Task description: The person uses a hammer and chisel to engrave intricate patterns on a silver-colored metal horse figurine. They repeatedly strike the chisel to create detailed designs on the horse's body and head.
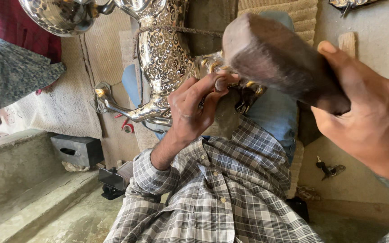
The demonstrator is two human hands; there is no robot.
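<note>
The right hand (365,112) grips a raised wooden mallet (280,60) above the lap, while the left hand (194,105) pinches what seems a small punch (221,83) against the engraved silver teapot (165,58) resting on the jeans (273,114).

Concrete floor (370,180), woven mats (75,108), daylight.

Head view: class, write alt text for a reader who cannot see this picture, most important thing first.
A person's left hand pinches a small punch against an ornate silver vessel, while the right hand holds a wooden mallet raised above it. A checked shirt fills the foreground.
</note>
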